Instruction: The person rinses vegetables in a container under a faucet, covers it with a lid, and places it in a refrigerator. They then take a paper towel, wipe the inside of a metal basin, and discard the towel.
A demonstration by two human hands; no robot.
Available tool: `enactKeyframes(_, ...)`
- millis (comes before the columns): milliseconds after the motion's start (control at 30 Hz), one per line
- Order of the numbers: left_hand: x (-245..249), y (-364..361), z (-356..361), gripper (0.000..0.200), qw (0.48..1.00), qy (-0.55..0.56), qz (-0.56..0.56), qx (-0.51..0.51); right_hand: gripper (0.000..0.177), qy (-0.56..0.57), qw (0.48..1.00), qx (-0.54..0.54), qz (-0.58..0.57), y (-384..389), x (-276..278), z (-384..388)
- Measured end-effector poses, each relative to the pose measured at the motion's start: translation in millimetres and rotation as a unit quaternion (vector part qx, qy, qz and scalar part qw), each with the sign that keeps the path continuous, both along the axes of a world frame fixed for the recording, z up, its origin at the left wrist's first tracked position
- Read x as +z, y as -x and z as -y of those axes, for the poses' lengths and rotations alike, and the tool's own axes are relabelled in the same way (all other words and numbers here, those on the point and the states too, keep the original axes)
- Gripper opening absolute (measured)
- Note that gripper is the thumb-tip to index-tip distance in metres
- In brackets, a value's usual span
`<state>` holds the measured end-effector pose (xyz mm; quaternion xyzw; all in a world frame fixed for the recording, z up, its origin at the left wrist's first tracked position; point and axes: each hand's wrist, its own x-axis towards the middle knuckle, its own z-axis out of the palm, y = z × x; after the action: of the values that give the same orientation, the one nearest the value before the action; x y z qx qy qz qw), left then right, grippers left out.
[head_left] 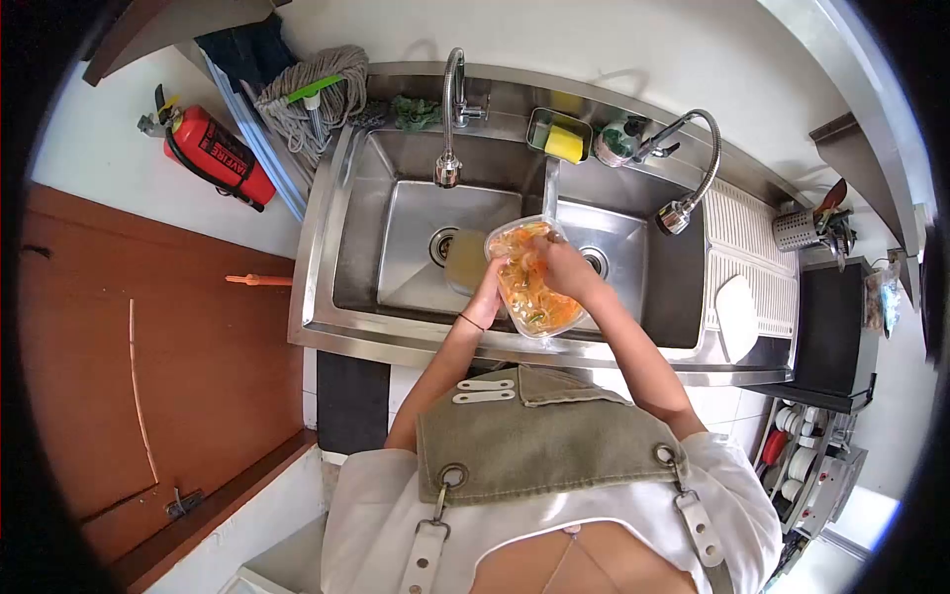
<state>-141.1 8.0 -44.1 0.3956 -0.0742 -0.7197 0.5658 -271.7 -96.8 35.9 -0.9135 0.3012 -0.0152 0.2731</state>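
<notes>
Above the front edge of the sink (406,233), the left hand (487,297) has its grip closed on the side of a clear container (544,315) smeared orange. The right hand (556,265) reaches inside it; whether its grip holds anything, I cannot tell. Beyond stands the tap (452,99).

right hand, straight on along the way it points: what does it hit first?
The right hand likely meets the orange residue inside the clear container, held by the left hand over the sink; depth unclear.
</notes>
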Motion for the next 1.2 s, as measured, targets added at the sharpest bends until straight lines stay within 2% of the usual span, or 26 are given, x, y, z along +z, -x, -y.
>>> enactKeyframes(100, -9, 2, 1, 0.054, 1.0, 0.003, -0.001, 0.026, 0.059, 0.058, 0.998, -0.005, -0.009, -6, -4, 1)
enactKeyframes(133, -12, 1, 1, 0.055, 1.0, 0.005, -0.006, 0.019, 0.059, 0.057, 0.998, -0.005, -0.008, -8, -6, -1)
enactKeyframes(200, -12, 0, 1, 0.055, 1.0, 0.007, -0.01, 0.013, 0.073, 0.025, 0.992, 0.012, -0.122, -16, -9, -5)
enactKeyframes(233, -9, 1, 1, 0.055, 1.0, -0.006, -0.009, 0.014, 0.073, 0.025, 0.992, 0.014, -0.122, -19, -10, -10)
enactKeyframes(300, -7, 0, 0, 0.055, 1.0, -0.02, -0.009, 0.015, 0.082, 0.095, 0.975, -0.013, -0.203, -23, -12, -23)
enactKeyframes(367, -10, -1, -1, 0.054, 0.999, -0.016, -0.041, 0.011, 0.079, 0.098, 0.974, -0.037, -0.201, -23, -11, -22)
enactKeyframes(433, -17, 0, 0, 0.055, 0.999, -0.004, -0.032, 0.007, 0.07, 0.081, 0.985, 0.04, -0.149, -19, -28, -6)
enactKeyframes(467, -20, -1, -2, 0.055, 1.0, 0.006, -0.021, 0.005, 0.07, 0.08, 0.985, 0.039, -0.149, -17, -34, 0)
enactKeyframes(533, -16, 0, -2, 0.055, 1.0, -0.006, -0.01, 0.006, 0.062, -0.025, 0.982, 0.058, -0.176, -20, -30, 8)
enactKeyframes(567, -13, 1, -2, 0.056, 1.0, -0.018, -0.001, 0.006, 0.062, -0.024, 0.982, 0.058, -0.176, -18, -28, 11)
enactKeyframes(667, -27, 0, -2, 0.055, 0.999, 0.017, -0.035, 0.002, 0.056, -0.04, 0.989, 0.075, -0.118, -15, 10, 13)
enactKeyframes(800, -25, 2, -3, 0.051, 0.999, 0.017, -0.027, 0.014, 0.046, -0.041, 0.995, 0.019, -0.093, -13, 28, 9)
enactKeyframes(967, -3, -1, -5, 0.052, 1.0, -0.008, -0.015, -0.002, 0.04, -0.038, 0.996, -0.019, -0.073, -4, 25, -5)
enactKeyframes(1067, -5, 0, -3, 0.052, 1.0, 0.004, -0.026, 0.007, 0.042, -0.038, 0.989, -0.067, -0.127, 2, 20, -17)
enactKeyframes(1133, 2, 1, -3, 0.052, 0.999, 0.007, -0.033, 0.003, 0.046, 0.065, 0.993, -0.096, 0.018, 10, 11, -31)
enactKeyframes(1200, 8, 0, -2, 0.051, 0.999, 0.01, -0.038, 0.0, 0.049, 0.093, 0.991, -0.095, -0.003, 14, 12, -45)
